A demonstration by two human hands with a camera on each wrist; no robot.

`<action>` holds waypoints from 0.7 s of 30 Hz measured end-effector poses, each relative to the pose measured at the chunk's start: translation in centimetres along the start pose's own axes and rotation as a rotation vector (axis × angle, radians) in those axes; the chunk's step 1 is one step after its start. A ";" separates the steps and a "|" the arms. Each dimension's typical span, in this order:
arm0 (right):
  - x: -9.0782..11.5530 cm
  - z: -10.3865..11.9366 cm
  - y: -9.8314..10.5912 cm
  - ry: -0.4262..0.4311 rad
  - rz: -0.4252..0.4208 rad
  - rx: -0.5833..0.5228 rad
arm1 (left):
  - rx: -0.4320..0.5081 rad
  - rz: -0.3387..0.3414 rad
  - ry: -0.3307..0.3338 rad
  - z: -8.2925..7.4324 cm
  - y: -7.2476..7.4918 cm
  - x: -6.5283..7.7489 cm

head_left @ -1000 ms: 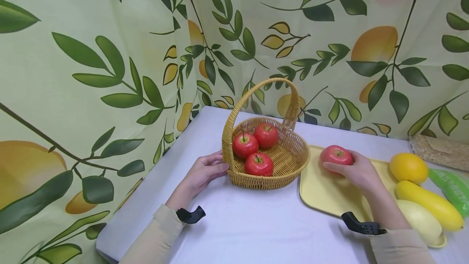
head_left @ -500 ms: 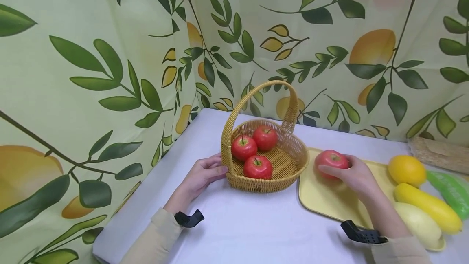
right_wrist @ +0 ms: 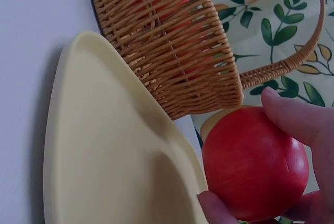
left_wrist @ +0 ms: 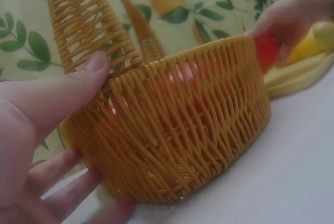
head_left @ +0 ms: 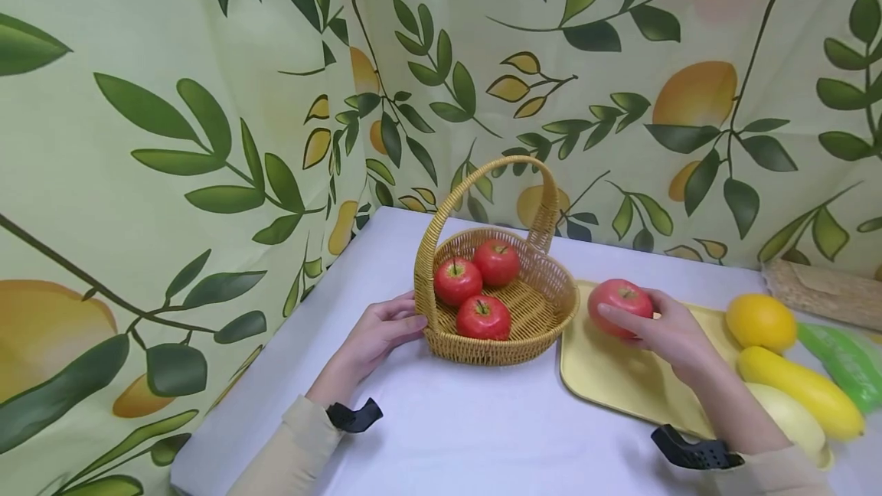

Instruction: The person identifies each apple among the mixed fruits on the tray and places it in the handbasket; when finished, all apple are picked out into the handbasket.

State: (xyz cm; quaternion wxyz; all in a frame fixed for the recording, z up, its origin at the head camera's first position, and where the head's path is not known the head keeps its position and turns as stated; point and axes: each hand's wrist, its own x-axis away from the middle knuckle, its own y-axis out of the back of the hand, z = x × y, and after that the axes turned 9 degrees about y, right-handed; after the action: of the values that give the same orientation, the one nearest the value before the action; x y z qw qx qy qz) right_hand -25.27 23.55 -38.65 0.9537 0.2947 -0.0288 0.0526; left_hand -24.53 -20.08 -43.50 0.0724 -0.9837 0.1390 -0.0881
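In the head view, my right hand (head_left: 671, 327) grips a red apple (head_left: 620, 308) over the left part of a yellow tray (head_left: 599, 373). The right wrist view has the apple (right_wrist: 255, 164) between thumb and fingers, with a shadow falling on the tray (right_wrist: 109, 145). A wicker basket (head_left: 482, 350) with an arched handle stands left of the tray and contains three red apples (head_left: 484, 318). My left hand (head_left: 375, 339) holds the basket's left side: its thumb (left_wrist: 78, 85) lies at the handle's foot, and the other fingers are against the woven wall (left_wrist: 182, 125).
On the right lie an orange (head_left: 761, 322), a long yellow fruit (head_left: 802, 393) and a pale yellow-green fruit (head_left: 788, 419). Beyond them are a green packet (head_left: 847, 358) and a brown bundle (head_left: 820, 293). Leaf-printed cloth (head_left: 606, 174) hangs behind the white table (head_left: 448, 427).
My right hand has carried the apple slightly left over the tray, towards the basket. The left hand keeps its place on the basket. The head view has shifted a little.
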 end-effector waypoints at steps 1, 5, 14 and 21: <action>0.0 0.0 0.0 0.008 -0.004 0.006 | 0.001 -0.001 0.000 0.0 0.0 0.0; 0.2 0.5 0.2 0.019 -0.016 -0.037 | 0.001 -0.003 0.001 0.0 0.0 0.1; 0.7 2.1 0.7 0.030 -0.001 -0.073 | -0.008 -0.009 0.008 0.0 0.0 0.0; 0.4 3.2 0.9 0.064 0.034 -0.121 | -0.007 -0.016 0.008 -0.1 0.0 0.1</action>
State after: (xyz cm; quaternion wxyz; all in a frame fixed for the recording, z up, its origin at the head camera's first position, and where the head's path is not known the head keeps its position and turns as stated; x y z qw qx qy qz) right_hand -25.05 22.54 -35.50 0.9692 0.2341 -0.0064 0.0761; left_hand -24.45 -20.07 -43.41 0.0677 -0.9847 0.1316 -0.0920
